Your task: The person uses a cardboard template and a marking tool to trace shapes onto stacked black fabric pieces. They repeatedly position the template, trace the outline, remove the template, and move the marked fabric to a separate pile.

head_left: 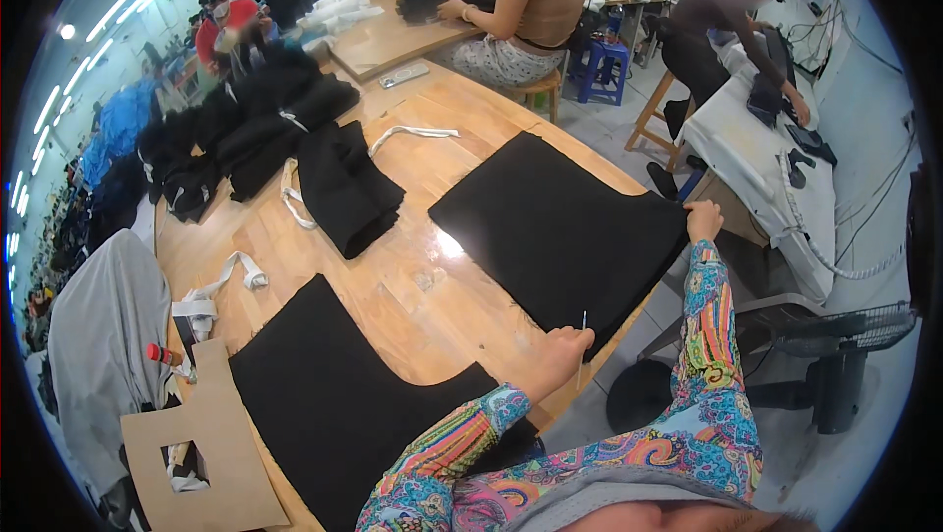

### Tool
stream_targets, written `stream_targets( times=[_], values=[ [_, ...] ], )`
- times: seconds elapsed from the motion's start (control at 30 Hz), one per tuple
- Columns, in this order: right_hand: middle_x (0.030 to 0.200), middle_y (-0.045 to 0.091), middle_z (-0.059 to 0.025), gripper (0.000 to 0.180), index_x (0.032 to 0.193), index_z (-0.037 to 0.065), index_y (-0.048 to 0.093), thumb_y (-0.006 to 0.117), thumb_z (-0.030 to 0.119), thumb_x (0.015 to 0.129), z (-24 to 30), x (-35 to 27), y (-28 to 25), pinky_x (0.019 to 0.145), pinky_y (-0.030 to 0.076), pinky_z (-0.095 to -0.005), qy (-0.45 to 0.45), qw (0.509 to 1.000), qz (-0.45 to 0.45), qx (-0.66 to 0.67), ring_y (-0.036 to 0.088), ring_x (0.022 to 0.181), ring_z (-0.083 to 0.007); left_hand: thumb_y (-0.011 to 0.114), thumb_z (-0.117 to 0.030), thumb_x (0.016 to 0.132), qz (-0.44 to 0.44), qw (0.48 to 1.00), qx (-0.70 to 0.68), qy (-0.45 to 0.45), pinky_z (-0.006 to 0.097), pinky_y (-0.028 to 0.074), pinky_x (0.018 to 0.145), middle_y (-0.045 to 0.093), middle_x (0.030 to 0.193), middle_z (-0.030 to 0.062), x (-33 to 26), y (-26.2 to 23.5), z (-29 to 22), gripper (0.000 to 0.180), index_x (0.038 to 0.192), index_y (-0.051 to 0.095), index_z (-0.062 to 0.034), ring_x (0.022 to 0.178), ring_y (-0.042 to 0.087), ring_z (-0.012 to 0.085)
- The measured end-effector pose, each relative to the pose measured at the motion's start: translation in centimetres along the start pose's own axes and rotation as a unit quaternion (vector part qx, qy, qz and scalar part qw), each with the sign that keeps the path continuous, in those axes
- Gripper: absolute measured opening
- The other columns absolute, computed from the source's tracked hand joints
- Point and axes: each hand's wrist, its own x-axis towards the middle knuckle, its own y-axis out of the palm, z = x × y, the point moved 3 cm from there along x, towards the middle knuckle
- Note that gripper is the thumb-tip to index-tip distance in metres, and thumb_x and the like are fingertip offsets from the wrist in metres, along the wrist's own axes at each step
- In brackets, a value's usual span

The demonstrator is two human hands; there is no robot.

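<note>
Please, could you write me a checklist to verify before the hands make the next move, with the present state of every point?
1. Right hand grips the black panel at its right corner: ok.
2. Left hand holds the thin tool: ok.
3. Kind of tool tip: cannot tell, too small.
4. Black panel apart from the other black piece: ok, bare table shows between.
5. Cardboard piece off the gripped panel: ok, it is at the left.
6. Panel's right side fully supported: cannot tell, the cloth hides the table edge.

Black fabric panel, mostly flat
</note>
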Motion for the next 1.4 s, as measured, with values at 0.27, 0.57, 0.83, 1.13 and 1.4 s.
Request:
stream_targets(
  times=[0.27, 0.57, 0.83, 1.13, 1.4],
  values=[
    [0.101, 0.060, -0.0059, 0.022, 0.099, 0.021, 0.071, 0.062, 0.017, 0.079, 1.1, -1.5, -1.1, 0.089, 0.040, -0.0435, 0.064, 0.996, -0.036, -0.051, 0.053, 0.104, -0.0275, 0.058, -0.012, 0.085, 0.026, 0.996, -0.084, -0.001, 0.039, 0.049, 0.071, 0.062, 0.085, 0.0149, -2.9, -0.5, -0.7, 0.009, 0.089, 0.057, -0.0039, 0.083, 0.061, 0.0328],
    [0.072, 0.051, -0.0057, 0.023, 0.107, 0.000, 0.063, 0.057, 0.004, 0.085, 19.8, -9.1, -28.0, 0.071, 0.045, -0.0275, -0.288, 0.686, 0.065, 0.664, 0.054, 0.068, -0.0176, 0.041, -0.028, 0.100, -0.360, 0.915, -0.173, -0.054, 0.032, 0.052, 0.065, 0.066, 0.087, 0.0190, -15.3, -19.2, -4.3, 0.028, 0.103, 0.053, -0.0027, 0.076, 0.065, 0.0251],
    [0.061, 0.045, 0.0025, 0.049, 0.129, 0.045, 0.048, 0.057, 0.059, 0.082, 22.1, -20.7, -48.8, 0.054, 0.039, -0.0247, -0.706, 0.146, -0.020, 0.693, 0.038, 0.050, -0.0096, 0.054, -0.006, 0.083, -0.401, 0.699, -0.010, 0.592, 0.024, 0.036, 0.042, 0.058, 0.073, 0.0051, -18.3, -30.8, -23.5, 0.025, 0.107, 0.047, -0.0034, 0.048, 0.049, 0.0096],
    [0.062, 0.047, 0.0049, 0.021, 0.100, 0.033, 0.062, 0.057, 0.051, 0.088, 24.7, -24.4, -51.2, 0.053, 0.040, -0.0200, -0.766, 0.051, 0.090, 0.634, 0.041, 0.050, -0.0060, 0.044, 0.017, 0.075, -0.369, 0.696, -0.026, 0.616, 0.022, 0.028, 0.037, 0.046, 0.065, -0.0042, -22.2, -30.3, -26.5, 0.049, 0.122, 0.048, 0.0026, 0.039, 0.038, 0.0045],
    [0.063, 0.047, 0.0056, 0.017, 0.098, 0.036, 0.063, 0.057, 0.049, 0.089, 25.5, -25.3, -51.3, 0.053, 0.040, -0.0192, -0.759, 0.078, 0.146, 0.630, 0.041, 0.050, -0.0055, 0.045, 0.012, 0.083, -0.392, 0.689, -0.006, 0.609, 0.021, 0.023, 0.038, 0.040, 0.068, -0.0065, -24.5, -30.9, -27.6, 0.022, 0.096, 0.054, -0.0040, 0.043, 0.035, 0.0012]
  ],
)
